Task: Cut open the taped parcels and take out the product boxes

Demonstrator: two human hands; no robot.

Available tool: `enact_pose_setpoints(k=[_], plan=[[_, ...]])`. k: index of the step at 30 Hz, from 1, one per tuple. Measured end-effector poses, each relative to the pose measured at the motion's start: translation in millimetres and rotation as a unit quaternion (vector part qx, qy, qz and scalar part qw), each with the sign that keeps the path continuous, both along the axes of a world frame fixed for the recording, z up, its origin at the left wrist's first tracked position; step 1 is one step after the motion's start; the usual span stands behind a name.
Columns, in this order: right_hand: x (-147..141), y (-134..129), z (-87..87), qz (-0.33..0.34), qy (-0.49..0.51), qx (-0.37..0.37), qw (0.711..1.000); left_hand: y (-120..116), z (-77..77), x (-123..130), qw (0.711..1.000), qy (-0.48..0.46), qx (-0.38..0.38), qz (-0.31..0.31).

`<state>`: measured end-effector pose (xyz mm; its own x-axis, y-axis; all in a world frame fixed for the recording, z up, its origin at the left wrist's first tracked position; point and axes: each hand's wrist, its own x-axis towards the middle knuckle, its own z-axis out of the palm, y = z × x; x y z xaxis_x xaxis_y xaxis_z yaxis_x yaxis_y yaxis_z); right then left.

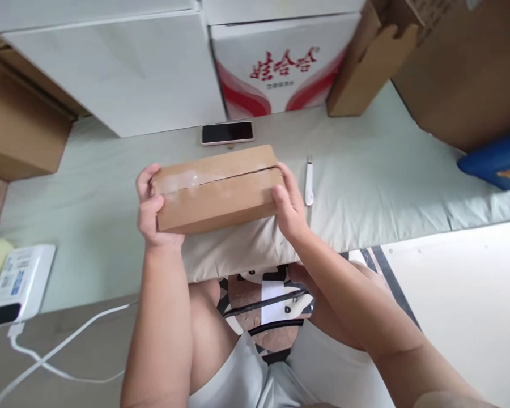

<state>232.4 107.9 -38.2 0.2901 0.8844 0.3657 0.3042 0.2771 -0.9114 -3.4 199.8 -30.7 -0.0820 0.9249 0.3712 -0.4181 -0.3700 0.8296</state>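
Note:
Between my two hands I hold a brown cardboard box (pixel 221 198), long and low, slightly tilted above the front of the cloth-covered surface. Clear tape covers the left part of its top seam, and toward the right the seam shows as a dark slit. My left hand (pixel 151 207) grips the left end, with the thumb on the near face. My right hand (pixel 289 201) clasps the right end, its thumb also on the near face. A white box cutter (pixel 309 181) lies on the cloth just right of my right hand. Behind the box rests a dark-screened phone (pixel 228 132).
White boxes (pixel 123 73) and a red-and-white printed carton (pixel 280 68) line the back. Cardboard boxes (pixel 21 124) stand at left, with a tall narrow one (pixel 372 62) at right. A white power bank (pixel 23 277) with a cable lies front left. A blue object (pixel 497 156) sits far right.

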Motion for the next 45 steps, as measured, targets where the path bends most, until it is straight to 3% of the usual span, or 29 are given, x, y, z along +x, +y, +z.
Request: enact_pose_setpoints(k=[8, 19, 24, 30, 36, 45], plan=[[11, -13, 8.6, 0.046, 0.013, 0.002, 0.999, -21, 11.9, 17, 0.996, 0.027, -0.047, 0.073], [8, -39, 14.8, -0.001, 0.064, 0.008, 0.998, -65, 14.7, 34, 0.992, -0.022, -0.076, 0.094], [12, -45, 18.3, 0.021, 0.107, -0.043, 0.993, -75, 11.1, 20, 0.996, -0.006, -0.051, 0.068], [4, -44, 23.0, 0.038, 0.048, -0.051, 0.997, -81, 6.7, 3, 0.997, -0.015, -0.041, 0.056], [-7, -44, 20.8, 0.012, 0.037, -0.059, 0.997, -89, 5.3, -3, 0.997, 0.024, -0.044, 0.063], [-4, -58, 28.2, 0.032, 0.001, -0.090, 0.995, -98, 4.8, -9, 0.997, 0.021, -0.056, 0.047]])
